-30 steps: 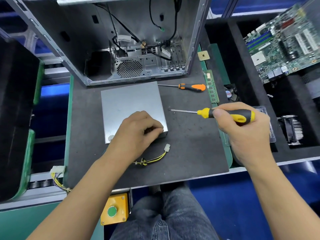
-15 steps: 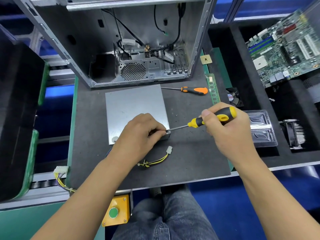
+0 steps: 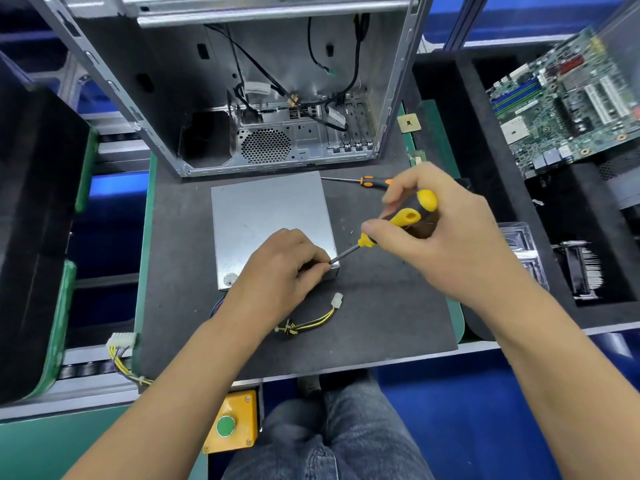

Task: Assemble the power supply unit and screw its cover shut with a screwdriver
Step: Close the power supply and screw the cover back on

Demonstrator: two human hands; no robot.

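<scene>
The grey metal power supply unit (image 3: 266,216) lies flat on the black mat, its cover on top. My left hand (image 3: 280,268) rests on its near right corner, fingers pinched at the spot where the screwdriver tip meets the cover; whatever is pinched there is hidden. My right hand (image 3: 446,237) grips the yellow-and-black screwdriver (image 3: 401,220), held tilted with its shaft slanting down-left to that corner. A yellow-black cable with a white connector (image 3: 318,315) trails from the unit onto the mat.
An open computer case (image 3: 270,98) stands behind the unit. A second, orange-handled screwdriver (image 3: 363,181) lies right of it. A motherboard (image 3: 568,102) and a heatsink fan (image 3: 581,268) sit in foam trays at the right. A yellow button box (image 3: 230,422) hangs below the mat's front edge.
My right hand swung the screwdriver from level and clear of the unit to tilted, with its tip brought down-left onto the corner beside my left fingers. The left hand stayed put.
</scene>
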